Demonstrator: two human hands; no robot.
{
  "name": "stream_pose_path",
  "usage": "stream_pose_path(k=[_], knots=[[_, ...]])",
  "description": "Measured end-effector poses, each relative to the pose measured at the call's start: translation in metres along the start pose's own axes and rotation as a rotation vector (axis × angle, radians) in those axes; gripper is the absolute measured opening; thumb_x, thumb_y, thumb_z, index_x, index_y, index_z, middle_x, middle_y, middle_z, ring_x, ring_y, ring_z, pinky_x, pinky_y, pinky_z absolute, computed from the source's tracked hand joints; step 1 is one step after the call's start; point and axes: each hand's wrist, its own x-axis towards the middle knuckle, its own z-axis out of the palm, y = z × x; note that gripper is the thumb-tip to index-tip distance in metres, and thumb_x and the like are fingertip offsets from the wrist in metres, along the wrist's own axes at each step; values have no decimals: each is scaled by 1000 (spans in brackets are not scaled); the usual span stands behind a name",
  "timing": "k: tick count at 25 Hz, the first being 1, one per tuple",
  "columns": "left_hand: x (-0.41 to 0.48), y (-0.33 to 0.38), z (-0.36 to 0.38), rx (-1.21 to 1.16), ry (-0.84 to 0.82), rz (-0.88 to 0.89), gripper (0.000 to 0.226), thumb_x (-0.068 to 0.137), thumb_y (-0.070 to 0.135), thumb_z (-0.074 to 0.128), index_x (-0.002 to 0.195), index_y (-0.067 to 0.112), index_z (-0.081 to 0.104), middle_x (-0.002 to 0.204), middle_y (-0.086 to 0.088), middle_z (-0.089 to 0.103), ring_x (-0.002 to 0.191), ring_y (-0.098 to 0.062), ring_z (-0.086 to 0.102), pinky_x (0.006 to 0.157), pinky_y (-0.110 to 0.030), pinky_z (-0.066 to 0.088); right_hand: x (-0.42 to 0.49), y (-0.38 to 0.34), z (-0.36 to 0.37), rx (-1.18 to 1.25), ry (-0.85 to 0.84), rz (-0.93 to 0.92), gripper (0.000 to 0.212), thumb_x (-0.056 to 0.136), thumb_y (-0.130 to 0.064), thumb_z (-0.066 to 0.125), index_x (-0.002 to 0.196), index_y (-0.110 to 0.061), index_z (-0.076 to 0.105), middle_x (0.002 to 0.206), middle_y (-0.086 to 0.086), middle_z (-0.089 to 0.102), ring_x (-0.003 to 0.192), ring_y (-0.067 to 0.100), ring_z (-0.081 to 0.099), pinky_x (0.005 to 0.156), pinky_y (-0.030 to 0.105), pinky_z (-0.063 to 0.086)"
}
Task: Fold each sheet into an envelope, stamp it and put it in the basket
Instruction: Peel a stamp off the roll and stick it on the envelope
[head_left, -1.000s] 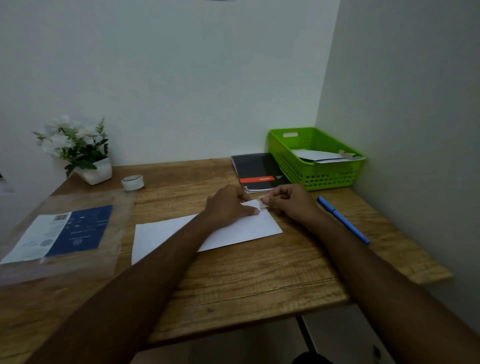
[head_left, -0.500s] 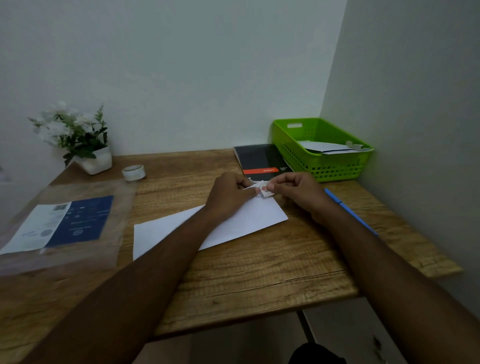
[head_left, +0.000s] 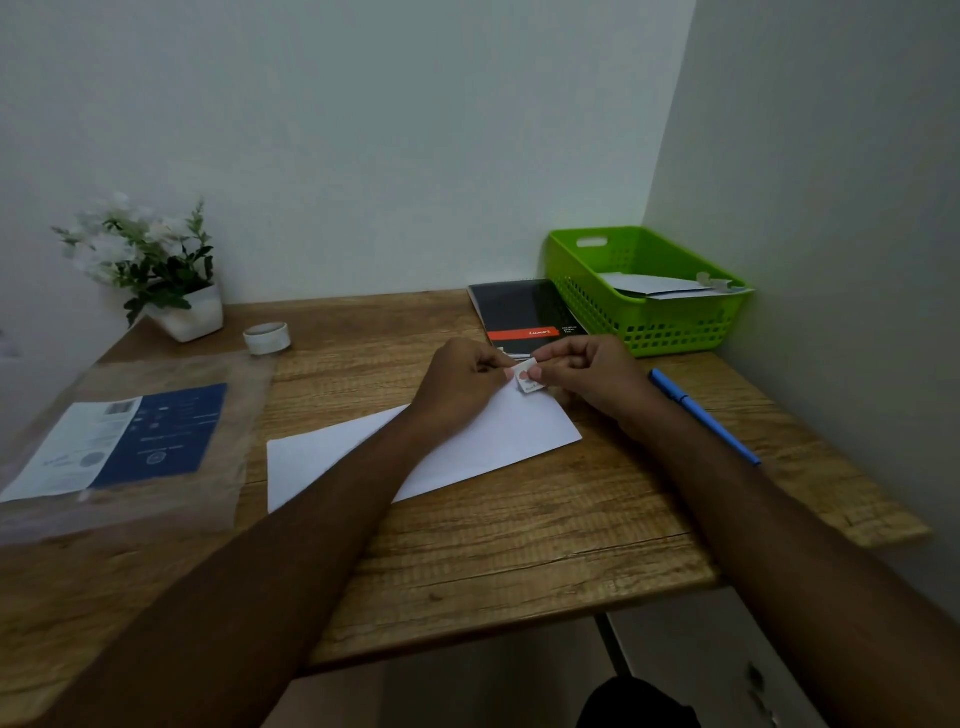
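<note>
A white folded envelope (head_left: 498, 436) lies flat on the wooden table (head_left: 519, 545). Over its far right corner, both hands pinch a small white stamp (head_left: 527, 380). My left hand (head_left: 462, 384) holds the stamp's left side with curled fingers. My right hand (head_left: 592, 379) pinches the stamp's right side between thumb and forefinger. The green basket (head_left: 654, 322) stands at the back right against the wall, with white folded paper (head_left: 660, 288) lying inside it.
A black notebook (head_left: 519, 312) lies left of the basket. A blue pen (head_left: 701, 413) lies by my right forearm. A tape roll (head_left: 267, 338), a potted white-flowered plant (head_left: 150, 270) and a clear plastic sleeve with a blue sheet (head_left: 135, 441) occupy the left.
The stamp has lifted slightly off the envelope's corner between both hands. The camera view has tilted a little; the hands stay at the same corner.
</note>
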Motion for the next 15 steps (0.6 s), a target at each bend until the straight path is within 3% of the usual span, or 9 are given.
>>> stream_pose_path(k=[6, 12, 15], knots=[[-3, 0, -2, -35, 11, 4, 18, 86, 10, 63, 102, 9, 72, 97, -5, 71, 83, -8, 62, 74, -20, 50, 0, -1, 3, -5, 2, 0, 15, 76, -10, 78, 89, -15, 72, 80, 8, 74, 72, 21, 65, 57, 26, 52], [-3, 1, -2, -35, 2, 2, 16, 86, 10, 63, 99, 10, 73, 95, -4, 71, 78, -3, 62, 72, -20, 50, 1, 0, 2, -30, -10, 5, 18, 75, -9, 79, 92, -12, 73, 69, 0, 73, 59, 8, 63, 59, 26, 52], [-2, 0, -2, -20, 1, 3, 17, 87, 10, 62, 100, 10, 72, 96, -4, 71, 79, -3, 61, 71, -16, 49, 1, 1, 1, -50, -5, 5, 20, 74, -11, 80, 93, -12, 74, 79, 12, 74, 68, 19, 64, 70, 36, 54]])
